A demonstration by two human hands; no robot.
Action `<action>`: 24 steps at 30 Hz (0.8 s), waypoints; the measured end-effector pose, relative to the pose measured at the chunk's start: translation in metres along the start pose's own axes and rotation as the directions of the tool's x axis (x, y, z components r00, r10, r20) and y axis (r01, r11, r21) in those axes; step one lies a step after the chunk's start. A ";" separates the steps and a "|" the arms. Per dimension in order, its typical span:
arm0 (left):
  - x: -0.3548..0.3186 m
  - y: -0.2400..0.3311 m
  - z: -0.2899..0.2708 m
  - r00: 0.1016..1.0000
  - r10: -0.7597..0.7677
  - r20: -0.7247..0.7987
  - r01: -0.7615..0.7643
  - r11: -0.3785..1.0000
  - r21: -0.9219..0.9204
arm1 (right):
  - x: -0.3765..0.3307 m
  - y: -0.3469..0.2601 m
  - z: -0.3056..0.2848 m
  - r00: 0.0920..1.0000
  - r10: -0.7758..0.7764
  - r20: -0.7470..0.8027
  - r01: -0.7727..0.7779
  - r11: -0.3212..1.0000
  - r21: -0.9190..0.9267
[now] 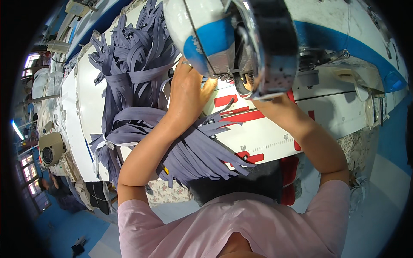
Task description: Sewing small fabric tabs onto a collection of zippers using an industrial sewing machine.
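Observation:
A white and blue sewing machine (206,38) fills the upper middle, its shiny head hiding the needle area. Just left of it, my left hand (187,92) rests on the machine bed with fingers curled and closed; what they hold is hidden. One grey strip runs up to these fingers. My right hand (269,103) reaches in from the right under the head, its fingers out of sight behind it. Below and left of my left hand lies a tied bundle of grey-purple zippers (193,150) with small dark sliders, draped over the table's front edge.
A tangled heap of more grey-purple zippers (137,56) lies at the far left of the table. The white bed has red patches and a printed scale (269,145). A beige machine part (51,148) and a person (58,191) are at the far left.

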State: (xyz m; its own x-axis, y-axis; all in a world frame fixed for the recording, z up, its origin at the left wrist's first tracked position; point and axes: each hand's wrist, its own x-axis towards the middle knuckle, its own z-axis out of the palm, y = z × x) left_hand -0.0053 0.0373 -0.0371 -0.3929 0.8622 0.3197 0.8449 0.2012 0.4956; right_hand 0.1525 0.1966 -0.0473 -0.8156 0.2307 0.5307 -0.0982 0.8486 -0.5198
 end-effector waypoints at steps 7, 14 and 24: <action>0.000 0.000 0.001 1.000 -0.006 -0.015 0.006 1.000 0.019 | 0.003 0.006 0.009 0.997 -0.015 0.072 0.022 0.996 -0.089; 0.000 0.000 0.001 0.999 -0.011 -0.034 0.011 1.000 -0.001 | 0.007 -0.003 -0.002 0.992 -0.122 0.031 0.126 0.975 -0.181; -0.002 0.001 0.002 1.000 -0.002 -0.018 0.002 1.000 0.014 | 0.001 0.007 0.010 0.987 -0.158 -0.014 0.152 0.968 -0.200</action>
State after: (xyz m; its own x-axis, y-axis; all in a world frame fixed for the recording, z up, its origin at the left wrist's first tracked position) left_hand -0.0034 0.0367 -0.0387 -0.4009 0.8532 0.3336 0.8492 0.2095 0.4846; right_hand 0.1455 0.1982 -0.0567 -0.7818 0.1001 0.6154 -0.1050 0.9518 -0.2882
